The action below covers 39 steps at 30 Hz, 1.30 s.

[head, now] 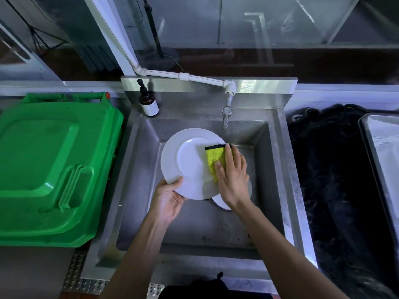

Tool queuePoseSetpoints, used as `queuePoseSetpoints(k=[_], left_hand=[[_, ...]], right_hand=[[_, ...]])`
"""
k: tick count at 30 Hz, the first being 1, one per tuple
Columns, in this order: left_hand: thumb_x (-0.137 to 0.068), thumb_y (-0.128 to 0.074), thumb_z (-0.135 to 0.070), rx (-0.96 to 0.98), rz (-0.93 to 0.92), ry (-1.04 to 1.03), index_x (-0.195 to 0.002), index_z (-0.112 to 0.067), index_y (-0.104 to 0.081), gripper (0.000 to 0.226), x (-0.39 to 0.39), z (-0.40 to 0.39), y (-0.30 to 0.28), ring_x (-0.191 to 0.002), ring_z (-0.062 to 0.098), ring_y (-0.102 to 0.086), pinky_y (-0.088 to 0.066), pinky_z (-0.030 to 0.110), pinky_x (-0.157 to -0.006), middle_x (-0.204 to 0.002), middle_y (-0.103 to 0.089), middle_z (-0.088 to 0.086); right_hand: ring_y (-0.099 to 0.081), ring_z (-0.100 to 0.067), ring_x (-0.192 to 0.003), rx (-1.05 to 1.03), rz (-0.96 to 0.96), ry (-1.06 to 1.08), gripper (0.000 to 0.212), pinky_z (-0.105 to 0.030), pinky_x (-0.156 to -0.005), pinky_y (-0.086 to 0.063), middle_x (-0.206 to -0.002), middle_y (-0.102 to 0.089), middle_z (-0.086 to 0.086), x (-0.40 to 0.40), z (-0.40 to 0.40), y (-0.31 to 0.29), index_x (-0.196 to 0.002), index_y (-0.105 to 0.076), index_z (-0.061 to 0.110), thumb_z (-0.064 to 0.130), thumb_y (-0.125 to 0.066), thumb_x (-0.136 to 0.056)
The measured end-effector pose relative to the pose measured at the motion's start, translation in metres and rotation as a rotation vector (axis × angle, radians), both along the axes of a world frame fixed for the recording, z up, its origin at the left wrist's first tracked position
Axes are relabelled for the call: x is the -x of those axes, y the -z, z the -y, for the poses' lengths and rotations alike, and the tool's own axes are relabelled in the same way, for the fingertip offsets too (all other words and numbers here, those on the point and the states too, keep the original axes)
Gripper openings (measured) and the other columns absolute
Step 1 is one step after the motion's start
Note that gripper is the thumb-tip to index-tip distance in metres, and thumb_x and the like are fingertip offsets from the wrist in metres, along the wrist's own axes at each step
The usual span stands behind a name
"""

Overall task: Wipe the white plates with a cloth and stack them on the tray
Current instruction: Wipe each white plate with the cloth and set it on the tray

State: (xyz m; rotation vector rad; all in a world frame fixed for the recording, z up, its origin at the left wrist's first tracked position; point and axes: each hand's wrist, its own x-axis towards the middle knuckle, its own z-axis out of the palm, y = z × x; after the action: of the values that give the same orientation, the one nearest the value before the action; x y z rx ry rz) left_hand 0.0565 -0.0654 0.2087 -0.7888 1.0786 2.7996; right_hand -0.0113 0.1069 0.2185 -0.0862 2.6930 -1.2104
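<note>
A white dinner plate (pixel 190 162) is steadied over the steel sink (pixel 138 190) while it is wiped.

The plate is gripped at its near-left rim by the left hand (pixel 170 201), tilted up so its face is exposed. A yellow microfibre cloth (pixel 216 160) is pressed flat against the plate's right side under the straight fingers of the right hand (pixel 232 180). A second white plate (pixel 222 203) is glimpsed beneath the right wrist. The metal tray (pixel 367 134), far right of the right hand, appears to await stacking.

White plate (pixel 190 160), yellow-green black-edged cloth (pixel 213 159), green bin (pixel 54 169).
</note>
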Motion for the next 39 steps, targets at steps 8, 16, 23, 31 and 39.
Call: queuePoseSetpoints(k=[8, 16, 23, 31, 39], left_hand=[[-0.08, -0.066, -0.002, 0.138, 0.021, 0.224, -0.115, -0.008, -0.075, 0.037, 0.0, 0.026, 0.004, -0.107, 0.033, -0.07, -0.061, 0.042, -0.075, -0.119, -0.072, 0.017], [-0.073, -0.073, -0.008, 0.296, 0.085, 0.433, -0.106, -0.012, -0.078, 0.033, 0.004, 0.041, 0.0, -0.101, 0.035, -0.072, -0.061, 0.043, -0.069, -0.113, -0.074, 0.017], [-0.073, -0.076, -0.009, 0.424, 0.091, 0.596, -0.102, -0.016, -0.079, 0.03, 0.018, 0.043, -0.011, -0.101, 0.033, -0.073, -0.061, 0.042, -0.072, -0.112, -0.075, 0.015], [-0.076, -0.076, -0.005, 0.57, 0.054, 0.583, -0.096, -0.019, -0.077, 0.024, 0.029, 0.035, -0.014, -0.092, 0.025, -0.074, -0.058, 0.035, -0.068, -0.102, -0.078, 0.008], [-0.083, -0.07, -0.011, 0.813, -0.067, 0.696, -0.099, -0.021, -0.073, 0.019, 0.063, 0.027, -0.025, -0.093, 0.026, -0.074, -0.059, 0.042, -0.073, -0.1, -0.078, 0.002]], right_hand=[[-0.009, -0.012, -0.148, -0.061, -0.038, -0.107, 0.057, -0.061, -0.112, -0.024, -0.166, -0.013, 0.011, 0.023, -0.009, -0.008, -0.159, -0.016, 0.032, 0.044, -0.034, -0.106], [-0.016, -0.019, -0.147, -0.238, -0.166, -0.296, 0.053, -0.056, -0.105, -0.031, -0.164, -0.019, 0.009, 0.032, -0.003, -0.016, -0.158, -0.023, 0.028, 0.041, -0.034, -0.107], [-0.019, -0.024, -0.148, -0.345, -0.285, -0.41, 0.051, -0.054, -0.102, -0.031, -0.164, -0.023, 0.005, 0.023, 0.017, -0.02, -0.157, -0.027, 0.026, 0.038, -0.033, -0.108], [-0.036, -0.028, -0.14, -0.216, -0.373, -0.284, 0.047, -0.05, -0.096, -0.04, -0.157, -0.04, 0.003, -0.003, 0.038, -0.018, -0.149, -0.046, 0.024, 0.027, -0.053, -0.102], [-0.047, -0.028, -0.13, -0.089, -0.296, -0.003, 0.048, -0.05, -0.103, -0.043, -0.147, -0.052, 0.0, -0.004, -0.013, -0.018, -0.142, -0.054, 0.019, 0.02, -0.066, -0.096]])
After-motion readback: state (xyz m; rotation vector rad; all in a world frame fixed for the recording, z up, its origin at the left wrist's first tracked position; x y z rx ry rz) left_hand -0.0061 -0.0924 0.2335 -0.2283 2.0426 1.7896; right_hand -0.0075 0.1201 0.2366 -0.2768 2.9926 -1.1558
